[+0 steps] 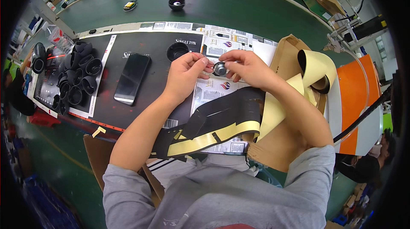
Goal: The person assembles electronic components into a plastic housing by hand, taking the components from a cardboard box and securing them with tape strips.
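Silvery round part (219, 70) in the right hand's (245, 67) pinched grip.
At its nine o'clock, the left hand (187, 70) pinches fingertips together, contents unclear; ten o'clock, a black cup (174, 52).

A dark-screened phone (132, 78) lies aslant on a black printed sheet (158, 73), and a clear plastic bottle (59, 37) leans at the left end of the bench. To the right, an orange-and-white panel (354, 86) stands out beneath a metal fixture (341, 39), with a person in black (361, 168) near the edge of view. Blue bundled material (47, 199) rests on the green floor (70, 160) at lower left.
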`<state>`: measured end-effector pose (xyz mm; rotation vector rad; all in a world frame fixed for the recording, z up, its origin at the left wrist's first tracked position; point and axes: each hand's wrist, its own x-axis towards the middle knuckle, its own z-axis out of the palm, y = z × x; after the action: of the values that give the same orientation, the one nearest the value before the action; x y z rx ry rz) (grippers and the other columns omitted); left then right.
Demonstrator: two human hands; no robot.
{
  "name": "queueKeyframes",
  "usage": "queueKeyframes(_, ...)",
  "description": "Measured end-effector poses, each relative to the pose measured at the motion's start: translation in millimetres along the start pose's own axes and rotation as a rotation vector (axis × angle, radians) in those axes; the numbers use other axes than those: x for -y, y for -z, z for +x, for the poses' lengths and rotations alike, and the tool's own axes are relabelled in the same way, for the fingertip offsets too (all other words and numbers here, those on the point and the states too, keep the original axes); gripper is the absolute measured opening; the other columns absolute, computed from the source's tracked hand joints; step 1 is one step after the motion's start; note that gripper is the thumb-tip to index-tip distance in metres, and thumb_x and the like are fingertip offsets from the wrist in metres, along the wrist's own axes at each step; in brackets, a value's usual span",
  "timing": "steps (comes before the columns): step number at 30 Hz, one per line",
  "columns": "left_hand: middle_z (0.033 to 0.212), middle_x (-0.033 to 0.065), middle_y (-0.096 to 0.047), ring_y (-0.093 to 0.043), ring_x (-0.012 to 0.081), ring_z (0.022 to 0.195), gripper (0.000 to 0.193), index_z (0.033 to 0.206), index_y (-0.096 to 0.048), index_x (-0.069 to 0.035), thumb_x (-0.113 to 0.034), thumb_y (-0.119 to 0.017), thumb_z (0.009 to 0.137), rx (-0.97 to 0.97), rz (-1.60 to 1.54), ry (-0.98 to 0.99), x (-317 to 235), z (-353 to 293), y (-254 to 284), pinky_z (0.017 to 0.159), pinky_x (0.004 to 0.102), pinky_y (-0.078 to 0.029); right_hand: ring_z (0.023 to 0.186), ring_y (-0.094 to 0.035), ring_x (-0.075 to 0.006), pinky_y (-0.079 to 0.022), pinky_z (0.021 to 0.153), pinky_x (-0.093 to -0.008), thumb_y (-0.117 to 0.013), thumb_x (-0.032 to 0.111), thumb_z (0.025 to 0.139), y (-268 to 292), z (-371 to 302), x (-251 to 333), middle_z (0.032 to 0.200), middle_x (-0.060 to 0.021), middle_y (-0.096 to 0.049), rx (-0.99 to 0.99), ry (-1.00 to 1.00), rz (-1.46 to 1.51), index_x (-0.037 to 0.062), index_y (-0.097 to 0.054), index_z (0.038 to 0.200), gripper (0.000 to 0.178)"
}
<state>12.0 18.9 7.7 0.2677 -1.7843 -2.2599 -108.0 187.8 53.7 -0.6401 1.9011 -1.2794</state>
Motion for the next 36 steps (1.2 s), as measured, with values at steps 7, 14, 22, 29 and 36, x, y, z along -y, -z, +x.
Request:
queueKeyframes(7, 0.094, 0.0138, -0.067, -0.067, 0.0174, 0.082, 0.016, 0.099, -0.059, 0.001, -0.015, -0.054, 0.097, -0.043, -0.206, 0.074, -9.7, 1.2, 2.6, 0.075, 0.0272, -0.056, 0.077, -0.065, -0.0273, -0.054, 0.067, -0.0372, -0.071, 0.016, 0.077, -9.0, -2.1, 3.2, 0.093, -0.0075, -0.064, -0.098, 0.866, -1.052, 0.0082, -0.066, 0.097, 0.023)
queueKeyframes(14, 0.089, 0.0121, -0.066, -0.065, 0.0173, 0.078, 0.015, 0.095, -0.058, -0.002, -0.016, -0.053, 0.095, 0.068, -0.488, 0.049, -11.2, 10.2, 24.0, 0.074, 0.0295, -0.054, 0.081, -0.066, -0.0203, -0.054, 0.069, -0.0307, -0.070, 0.014, 0.082, -13.6, 19.3, 2.5, 0.097, -0.0082, -0.067, -0.009, 0.760, -0.554, 0.0061, -0.066, 0.108, 0.028)
queueKeyframes(22, 0.084, 0.0084, -0.066, -0.061, 0.0139, 0.071, 0.013, 0.091, -0.058, -0.005, -0.017, -0.053, 0.093, 0.188, -0.633, 0.056, -11.0, 8.4, 32.9, 0.065, 0.0267, -0.051, 0.083, -0.064, -0.0108, -0.053, 0.071, -0.0253, -0.067, 0.012, 0.088, -35.6, 20.3, -21.9, 0.096, -0.0074, -0.066, 0.041, 0.451, 0.007, -0.0026, -0.062, 0.113, 0.029)
queueKeyframes(29, 0.092, 0.0105, -0.065, -0.061, 0.0149, 0.077, 0.021, 0.104, -0.062, 0.001, -0.012, -0.055, 0.090, -0.061, -0.354, -0.088, -24.2, 11.0, 42.8, 0.064, 0.0254, -0.050, 0.079, -0.062, -0.0103, -0.052, 0.070, -0.0233, -0.063, 0.011, 0.091, -37.9, 31.8, -37.2, 0.092, -0.0076, -0.065, -0.093, 0.419, 0.124, -0.0034, -0.060, 0.114, 0.028)
queueKeyframes(36, 0.124, 0.0172, -0.056, -0.051, 0.0237, 0.119, 0.049, 0.125, -0.056, -0.001, -0.014, -0.068, 0.079, -0.344, 0.529, -0.168, -26.4, 16.3, 45.5, 0.098, 0.0325, -0.042, 0.077, -0.061, -0.0114, -0.052, 0.064, -0.0242, -0.061, 0.017, 0.093, -24.9, 41.2, -38.7, 0.092, -0.0079, -0.065, -0.237, 0.269, 0.506, -0.0053, -0.059, 0.115, 0.031)
